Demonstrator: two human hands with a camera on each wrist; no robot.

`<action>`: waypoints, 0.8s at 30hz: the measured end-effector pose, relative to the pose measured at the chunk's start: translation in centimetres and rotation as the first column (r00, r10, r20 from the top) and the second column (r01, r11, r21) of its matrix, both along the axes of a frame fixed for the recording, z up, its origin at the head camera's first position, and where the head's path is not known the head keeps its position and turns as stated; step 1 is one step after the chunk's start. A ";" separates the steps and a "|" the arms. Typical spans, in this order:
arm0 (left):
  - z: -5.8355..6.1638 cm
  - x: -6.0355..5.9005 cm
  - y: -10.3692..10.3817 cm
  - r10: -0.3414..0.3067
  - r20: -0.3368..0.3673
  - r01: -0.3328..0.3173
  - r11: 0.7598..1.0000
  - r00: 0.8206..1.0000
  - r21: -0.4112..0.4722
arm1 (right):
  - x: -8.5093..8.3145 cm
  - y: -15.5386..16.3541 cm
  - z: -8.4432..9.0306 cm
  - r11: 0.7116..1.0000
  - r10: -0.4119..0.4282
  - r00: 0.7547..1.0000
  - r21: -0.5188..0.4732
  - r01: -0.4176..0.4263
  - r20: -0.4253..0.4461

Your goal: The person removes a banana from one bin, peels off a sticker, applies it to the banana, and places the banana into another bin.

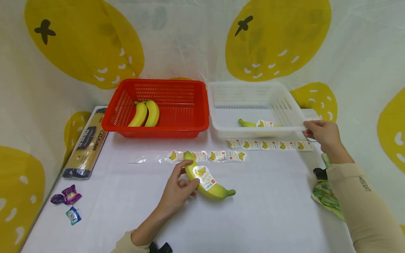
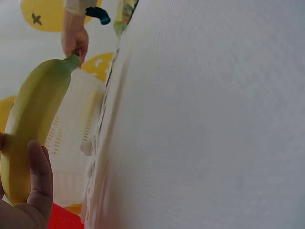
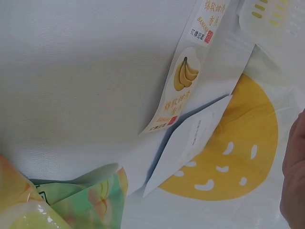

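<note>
Where its white sticker (image 1: 205,177) ends, the held banana (image 1: 218,192) is greenish-yellow.

On us we see beige long sleeves. The right sleeve (image 1: 359,203) carries one short line of dark lettering (image 1: 364,183) along the forearm, and a rounded black piece (image 1: 320,173) juts out near its cuff. The left sleeve (image 1: 128,243) is the same beige, with black hardware (image 1: 165,248) at the wrist.
</note>
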State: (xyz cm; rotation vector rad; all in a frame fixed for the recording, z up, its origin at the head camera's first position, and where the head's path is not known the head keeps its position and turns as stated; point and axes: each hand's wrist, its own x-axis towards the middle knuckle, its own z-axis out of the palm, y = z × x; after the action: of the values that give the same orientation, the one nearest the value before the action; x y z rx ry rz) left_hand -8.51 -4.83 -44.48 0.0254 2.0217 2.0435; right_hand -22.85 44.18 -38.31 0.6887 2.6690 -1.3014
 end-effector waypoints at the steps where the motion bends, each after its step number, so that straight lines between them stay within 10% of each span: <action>1: 0.0 0.0 0.0 -0.001 -0.001 0.001 1.000 1.000 -0.001 | 0.0 0.0 0.0 1.000 -0.003 1.000 -0.002 0.003 0.001; 8: 0.6 -0.4 0.0 -0.007 -0.006 0.006 1.000 1.000 -0.013 | 0.2 -0.1 -0.2 0.999 -0.012 1.000 -0.036 0.011 -0.029; 13: 3.2 -2.4 0.7 -0.057 -0.087 0.052 0.997 0.995 -0.058 | 0.4 0.4 -0.4 0.997 -0.036 0.997 -0.068 0.031 -0.065; 24: 10.8 -13.1 4.4 -0.108 -0.348 0.079 0.992 0.931 -0.096 | 0.0 -0.2 -0.8 0.994 -0.044 0.993 -0.107 0.031 -0.113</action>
State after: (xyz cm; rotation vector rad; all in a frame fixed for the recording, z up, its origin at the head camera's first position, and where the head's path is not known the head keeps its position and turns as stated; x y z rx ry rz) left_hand -21.63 -0.38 -33.65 0.4981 2.2560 2.0097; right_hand -22.83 43.94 -39.13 0.6735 2.6634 -1.5243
